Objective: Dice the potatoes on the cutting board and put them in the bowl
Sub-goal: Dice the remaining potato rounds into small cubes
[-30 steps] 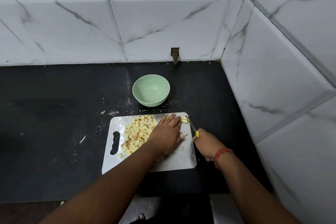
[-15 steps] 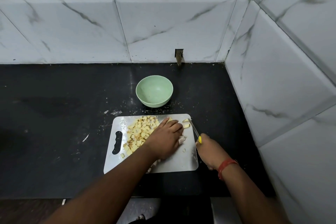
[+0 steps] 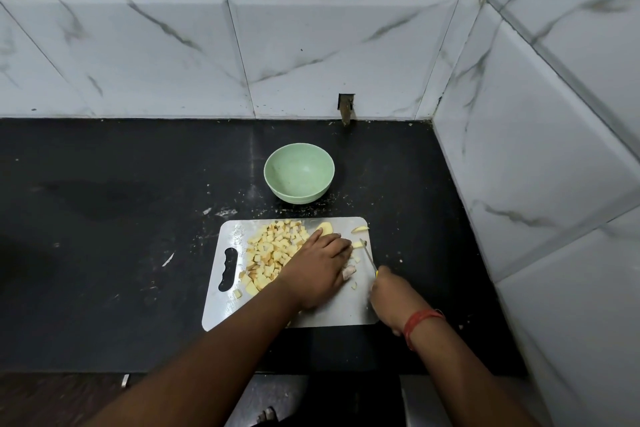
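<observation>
Item 1: a pale, shiny rectangular cutting board (image 3: 332, 312) with a dark slotted handle hole at its 9 o'clock end; I log it lying flat on the black stone surface (image 3: 104, 253), toward the near edge.

Item 2: a heap of small yellow potato cubes (image 3: 273, 253) covering the board's 10 to 12 o'clock part, with a few loose cubes toward the 7 o'clock corner. A larger uncut yellow potato piece (image 3: 325, 227) shows at 12 o'clock, just beyond the fingertips, and a thin yellow slice (image 3: 360, 229) lies near the 1 o'clock corner.

Item 3: a round pale green bowl (image 3: 299, 180), upright, at 12 o'clock from the board and apart from it. I see no potato inside.

Item 4: my left hand (image 3: 320, 270), palm down at mid-board, fingers curled over potato at their tips; I cannot make out how much it holds beneath.

Item 5: my right hand (image 3: 391, 298), at the board's 3 to 4 o'clock edge, wrapped round the yellow handle of a slim-bladed knife (image 3: 367, 255). The blade points toward 11 o'clock, its tip beside the left fingertips. A red thread band (image 3: 420, 321) circles this wrist.

Item 6: white marble-veined wall tiles (image 3: 311, 45) at 12 and 3 o'clock; pale crumbs dot the surface between bowl and board.
</observation>
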A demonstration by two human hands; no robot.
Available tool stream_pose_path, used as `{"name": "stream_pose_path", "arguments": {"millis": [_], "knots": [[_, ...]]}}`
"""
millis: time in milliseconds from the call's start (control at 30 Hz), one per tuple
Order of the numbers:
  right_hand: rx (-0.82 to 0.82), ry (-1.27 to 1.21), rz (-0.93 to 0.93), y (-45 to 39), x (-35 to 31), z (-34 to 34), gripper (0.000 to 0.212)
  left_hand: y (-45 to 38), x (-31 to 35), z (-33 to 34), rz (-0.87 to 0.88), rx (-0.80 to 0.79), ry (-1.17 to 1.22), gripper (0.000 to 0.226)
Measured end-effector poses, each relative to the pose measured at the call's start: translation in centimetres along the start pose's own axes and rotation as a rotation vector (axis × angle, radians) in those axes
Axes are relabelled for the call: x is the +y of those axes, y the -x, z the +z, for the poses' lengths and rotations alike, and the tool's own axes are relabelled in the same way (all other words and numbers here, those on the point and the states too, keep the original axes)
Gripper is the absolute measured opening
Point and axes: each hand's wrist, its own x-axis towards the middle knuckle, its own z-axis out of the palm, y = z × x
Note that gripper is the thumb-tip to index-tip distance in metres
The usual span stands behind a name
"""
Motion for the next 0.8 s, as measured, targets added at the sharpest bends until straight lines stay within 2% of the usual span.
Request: {"name": "stream_pose_path", "arguments": {"millis": [233, 367, 500, 633, 800], "knots": [[-0.021, 0.022, -0.008, 0.5, 0.3, 0.5, 0.033, 0.1, 0.9, 0.0, -0.059, -0.012, -0.03, 0.06], [-0.03, 0.095, 0.057, 1.8, 0.9, 1.1, 0.037, 0.2, 1.0, -0.1, -0.064, 0.0, -0.031, 0.061], [0.046, -0.036, 0.047, 1.9, 0.0, 0.3, 0.019, 0.2, 0.8, -0.3, -0.053, -0.007, -0.017, 0.058], [0.016, 0.032, 0.042, 0.0, -0.8, 0.6, 0.03, 0.2, 0.9, -0.5, -0.046, 0.004, -0.013, 0.057], [0.001, 0.028, -0.031, -0.2, -0.2, 0.7, 0.03, 0.2, 1.0, -0.6, -0.061, -0.003, -0.011, 0.057]]}}
